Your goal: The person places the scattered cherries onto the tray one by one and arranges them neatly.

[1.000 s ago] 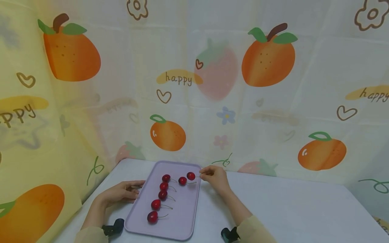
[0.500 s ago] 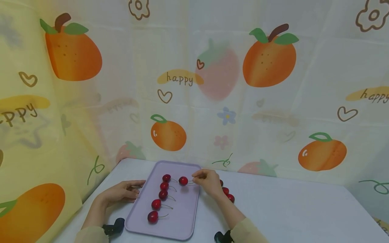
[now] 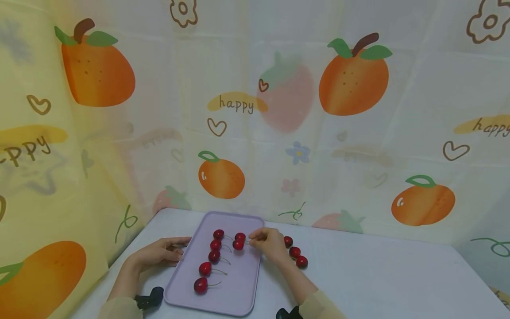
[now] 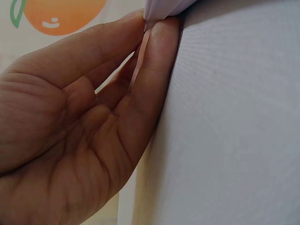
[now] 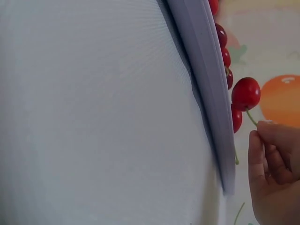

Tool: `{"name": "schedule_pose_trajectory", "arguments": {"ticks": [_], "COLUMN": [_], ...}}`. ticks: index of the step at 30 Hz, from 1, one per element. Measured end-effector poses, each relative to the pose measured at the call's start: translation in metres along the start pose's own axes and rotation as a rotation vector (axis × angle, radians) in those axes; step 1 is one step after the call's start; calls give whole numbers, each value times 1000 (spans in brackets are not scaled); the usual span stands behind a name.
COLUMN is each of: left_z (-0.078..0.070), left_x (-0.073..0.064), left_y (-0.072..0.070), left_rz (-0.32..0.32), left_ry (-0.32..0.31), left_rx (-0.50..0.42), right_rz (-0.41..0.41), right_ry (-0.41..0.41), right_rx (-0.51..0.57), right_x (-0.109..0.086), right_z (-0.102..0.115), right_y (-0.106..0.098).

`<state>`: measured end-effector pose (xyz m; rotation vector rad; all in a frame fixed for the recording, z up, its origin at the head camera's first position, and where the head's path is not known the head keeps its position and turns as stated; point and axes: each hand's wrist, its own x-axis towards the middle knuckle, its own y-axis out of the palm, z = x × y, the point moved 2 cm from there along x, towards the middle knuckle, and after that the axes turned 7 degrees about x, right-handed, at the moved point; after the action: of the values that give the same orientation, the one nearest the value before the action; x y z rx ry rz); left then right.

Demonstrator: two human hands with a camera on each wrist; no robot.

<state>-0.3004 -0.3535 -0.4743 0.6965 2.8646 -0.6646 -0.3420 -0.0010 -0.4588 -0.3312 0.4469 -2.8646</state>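
Just now, the right hand (image 3: 272,243) brought a stem-pinched cherry (image 3: 238,245) nearside of another cherry (image 3: 240,236) over the lilac tray (image 3: 239,283) (left hand (image 3: 158,252) gripping its edge); I'd say a second column is forming.

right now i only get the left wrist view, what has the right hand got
Observer: The right hand pinches a cherry by its stem.
Operator: ok is it over the tray or off to the side
Observer: In the head view it shows over the tray, toward the far right part; I can't tell if it touches down.
Operator: any cherries off the tray
Observer: Yes, at least three cherries lie on the table, right of the tray.
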Motion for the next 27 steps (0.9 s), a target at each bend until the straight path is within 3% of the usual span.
{"name": "schedule_pose_trajectory", "arguments": {"ticks": [17, 27], "left_z": [-1, 0], "left_x": [0, 1], "left_y": [1, 1], "left_rz": [-19, -14], "left_ry": [-25, -21], "left_rx": [16, 10], "right_rz": [-36, -3], "right_ry": [-6, 4], "right_rx": [-62, -41], "right_x": [-1, -2], "right_z": [-7, -5], "right_y": [1, 3]}}
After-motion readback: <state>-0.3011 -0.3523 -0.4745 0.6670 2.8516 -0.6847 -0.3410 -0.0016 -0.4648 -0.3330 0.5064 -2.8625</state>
